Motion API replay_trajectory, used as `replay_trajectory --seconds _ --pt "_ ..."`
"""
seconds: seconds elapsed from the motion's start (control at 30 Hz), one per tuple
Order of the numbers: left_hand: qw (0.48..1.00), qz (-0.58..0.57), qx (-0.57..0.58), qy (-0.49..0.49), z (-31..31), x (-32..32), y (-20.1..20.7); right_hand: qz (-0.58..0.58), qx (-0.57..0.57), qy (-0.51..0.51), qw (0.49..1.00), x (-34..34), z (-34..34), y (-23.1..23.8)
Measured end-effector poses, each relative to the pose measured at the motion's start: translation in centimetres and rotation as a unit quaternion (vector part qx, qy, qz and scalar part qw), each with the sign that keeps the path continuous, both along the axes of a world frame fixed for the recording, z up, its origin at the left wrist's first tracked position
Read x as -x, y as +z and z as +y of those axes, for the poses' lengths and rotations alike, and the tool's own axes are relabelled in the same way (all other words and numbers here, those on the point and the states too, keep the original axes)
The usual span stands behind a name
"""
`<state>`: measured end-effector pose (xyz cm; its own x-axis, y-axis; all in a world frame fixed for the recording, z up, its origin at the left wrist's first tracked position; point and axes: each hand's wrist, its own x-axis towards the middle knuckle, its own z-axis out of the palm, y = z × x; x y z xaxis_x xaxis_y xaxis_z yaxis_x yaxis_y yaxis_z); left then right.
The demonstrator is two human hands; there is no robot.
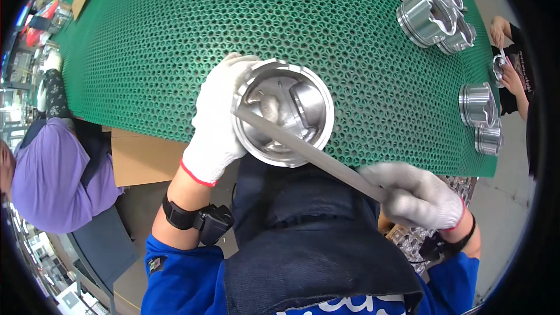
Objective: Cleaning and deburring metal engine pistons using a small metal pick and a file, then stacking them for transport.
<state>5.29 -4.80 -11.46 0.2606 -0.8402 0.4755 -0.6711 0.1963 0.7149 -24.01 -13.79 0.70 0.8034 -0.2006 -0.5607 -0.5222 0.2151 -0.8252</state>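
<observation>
A shiny metal piston (322, 90) is tipped so its hollow inside faces me, near the mat's front edge. My left hand (220, 108), in a white knit glove with a red cuff, is closed around the piston's left side. My right hand (417, 195), gloved the same way and slightly blurred, grips one end of a long flat file (315, 154). The file slants up to the left across the piston's opening, and its far end meets the rim beside my left hand.
A green perforated mat (175, 41) covers the table. Several pistons (429, 17) stand grouped at the far right, and two more pistons (478, 105) sit at the right edge. Metal parts (408, 242) lie below the table by my right arm. People work at both sides.
</observation>
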Motion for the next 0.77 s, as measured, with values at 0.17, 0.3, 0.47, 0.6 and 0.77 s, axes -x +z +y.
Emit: replay_trajectory --seconds 0.17,0.3,0.47,0.6,0.77 --pt "0.997 -0.006 -0.070 -0.029 0.2 -0.1 0.7 -0.091 0.550 0.164 0.814 -5.5 -1.1 0.1" --pt "0.983 0.178 -0.049 0.018 -0.2 0.5 0.3 -0.038 0.771 0.192 0.606 -6.9 -2.9 0.7" --pt "0.995 0.008 -0.079 -0.060 -0.8 -1.0 2.0 -0.123 0.821 0.153 0.536 -13.8 -4.5 -0.8" --pt "0.966 0.012 -0.162 -0.203 -1.1 -4.0 3.3 -0.165 0.780 0.192 0.572 -9.1 -6.2 -0.1" --pt "0.932 -0.015 -0.242 -0.271 -2.3 -5.0 3.1 -0.129 0.795 0.247 0.539 -6.6 -7.5 -1.1"
